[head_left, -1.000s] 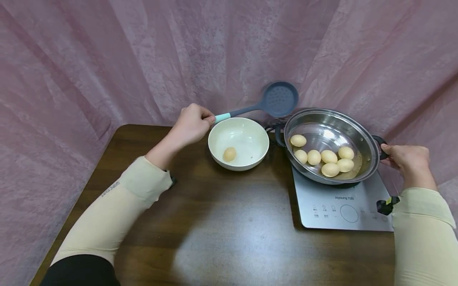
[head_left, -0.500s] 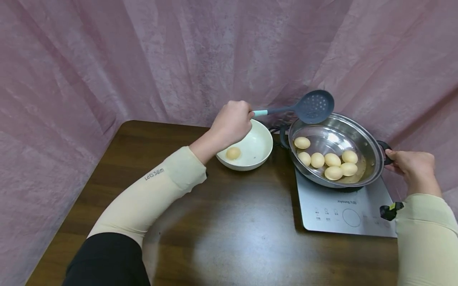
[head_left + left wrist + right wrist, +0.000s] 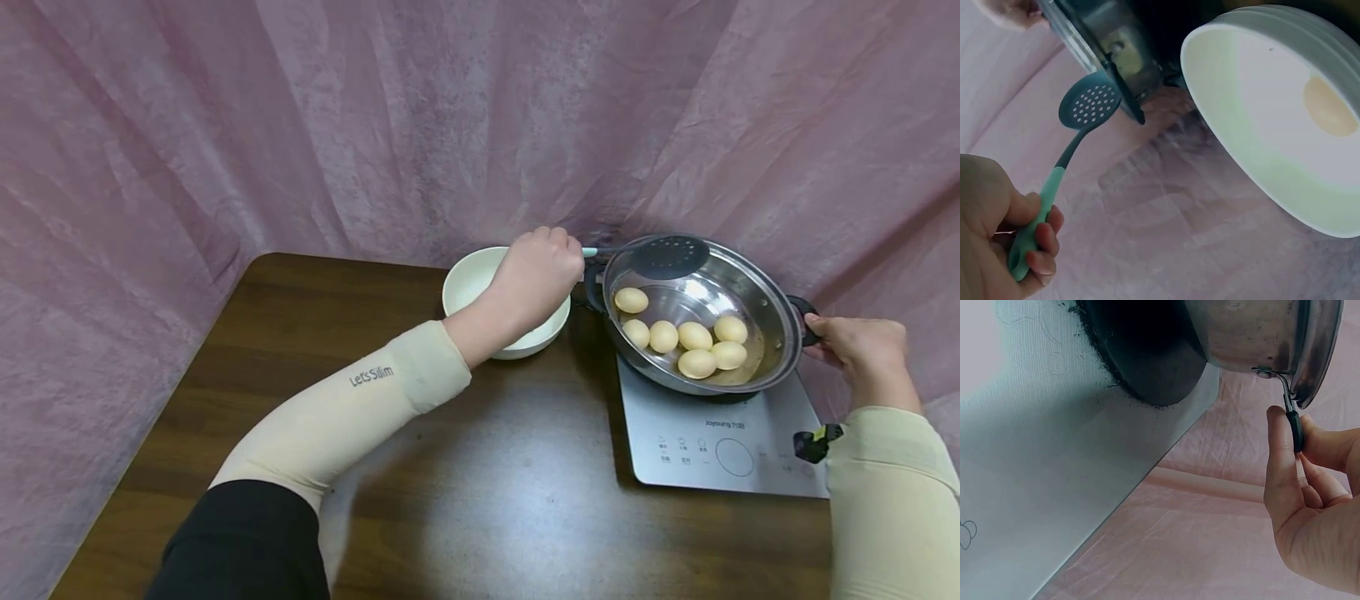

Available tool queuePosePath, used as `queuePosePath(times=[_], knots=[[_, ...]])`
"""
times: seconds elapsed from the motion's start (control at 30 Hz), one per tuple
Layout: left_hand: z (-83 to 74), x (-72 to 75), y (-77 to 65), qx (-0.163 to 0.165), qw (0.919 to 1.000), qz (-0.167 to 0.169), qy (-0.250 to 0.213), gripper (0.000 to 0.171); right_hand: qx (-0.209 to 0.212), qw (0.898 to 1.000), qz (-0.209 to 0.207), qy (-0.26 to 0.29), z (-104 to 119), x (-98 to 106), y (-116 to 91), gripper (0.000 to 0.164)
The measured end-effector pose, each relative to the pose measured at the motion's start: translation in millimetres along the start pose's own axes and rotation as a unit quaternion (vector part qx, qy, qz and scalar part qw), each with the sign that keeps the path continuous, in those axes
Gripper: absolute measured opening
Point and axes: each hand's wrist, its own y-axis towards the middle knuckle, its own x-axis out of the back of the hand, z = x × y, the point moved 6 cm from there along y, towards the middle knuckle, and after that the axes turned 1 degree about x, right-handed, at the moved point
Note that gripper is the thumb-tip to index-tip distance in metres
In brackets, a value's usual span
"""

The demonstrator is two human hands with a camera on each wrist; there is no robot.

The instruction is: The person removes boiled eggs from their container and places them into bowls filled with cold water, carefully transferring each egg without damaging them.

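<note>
My left hand [image 3: 542, 275] grips the mint-green handle of a skimmer [image 3: 1091, 103], its fingers curled round it in the left wrist view. The skimmer's dark perforated head overlaps the back left rim of a steel pot [image 3: 776, 333]. Several peeled, pale yellow eggs [image 3: 695, 336] lie in shallow liquid in the pot. With thumb and fingers my right hand [image 3: 870, 346] pinches the pot's black right handle [image 3: 1296, 430]. Under my left forearm stands a white bowl [image 3: 465, 283], partly hidden by the hand. One egg [image 3: 1329, 109] lies in it, seen in the left wrist view.
The pot stands over a silver induction cooker [image 3: 675, 450] on the right of the dark wooden table [image 3: 525, 500]. A pink curtain [image 3: 420, 125] hangs close behind the table's back edge. A black cable runs between bowl and pot.
My left hand has carried the skimmer rightward from behind the bowl, and its head has come down to the pot's back left rim. The right hand keeps its hold on the handle.
</note>
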Motion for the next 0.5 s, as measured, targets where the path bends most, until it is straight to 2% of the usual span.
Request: queuePosePath(times=[0.1,0.2,0.37,0.5], knots=[[-8.1,0.1,-0.4,-0.021,0.9982,-0.043,0.035,0.031,0.001,1.000,-0.003,-0.012,0.0,-0.4,0.4,0.031],[-12.3,-0.4,-1.1,-0.030,0.9964,-0.063,0.048,0.036,0.000,1.000,-0.007,-0.010,-0.3,-1.0,0.0,0.030],[-16.5,-0.5,-2.8,-0.033,0.9964,-0.054,0.057,0.037,0.002,1.000,-0.005,-0.002,0.2,-2.2,0.4,0.029],[-21.4,5.1,-4.0,-0.031,0.9976,-0.039,0.049,0.040,0.008,1.000,-0.004,-0.027,0.9,-2.4,0.4,0.035]])
